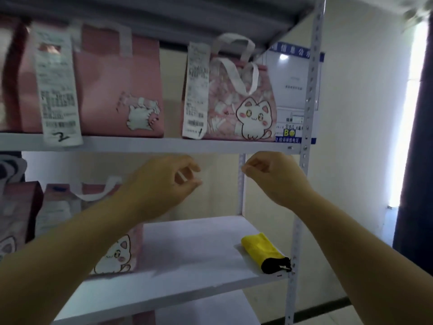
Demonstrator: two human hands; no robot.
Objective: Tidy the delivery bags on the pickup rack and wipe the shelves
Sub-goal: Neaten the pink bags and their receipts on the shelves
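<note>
Both hands were seen raised just under the front edge of the upper shelf point(164, 145), well apart from each other.

- Left hand point(164, 184): fingers curled, thumb tip brought close to the fingertips in a pinch pose. Whether anything was pinched could not be told; blur.
- Right hand point(276, 177): fingers curled into a loose fist, nothing seen held.

Key relation: the cat bag point(243, 106) was stood upright on the upper shelf, straight above the gap between the hands, offset toward the right hand. Its handles were up and its receipt point(196, 90), marked 4, was hung down the left face. The right hand was judged nearer; the left sat roughly below the receipt edge. A short reach up over the shelf lip would be needed from either.

Second option: the yellow cloth point(260, 249) was laid on the lower shelf point(192, 254), below the right hand and near the right post point(311, 90). Its long axis ran back-left to front-right, black end toward the front edge. Right hand judged nearer again.

A plain pink bag point(105, 90) was stood left of the cat bag, apart from it. More bags on the lower shelf were partly hidden by the left arm.
</note>
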